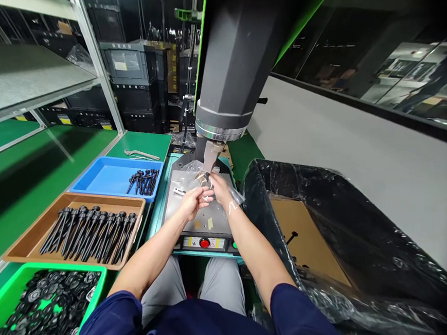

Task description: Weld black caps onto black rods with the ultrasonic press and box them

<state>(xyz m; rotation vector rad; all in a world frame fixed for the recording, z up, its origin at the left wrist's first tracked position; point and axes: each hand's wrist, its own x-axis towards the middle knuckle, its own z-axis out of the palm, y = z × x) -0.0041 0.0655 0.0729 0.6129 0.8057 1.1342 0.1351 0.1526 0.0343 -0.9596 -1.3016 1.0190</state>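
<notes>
Both hands meet at the machine's grey base plate, just below a tapered metal tool tip. My left hand has thumb and fingers drawn together; whatever is between them is too small to make out. Close beside it, my right hand has its fingers curled at a small dark part under the tip; the fingers hide most of that part. Clear plastic film lies around the work spot. A small metal block sits left of my left hand.
Left are a blue tray and brown tray of black rod-like parts, plus a green bin of black round pieces. A wrench lies behind. A red button is in front; a black-lined box stands right.
</notes>
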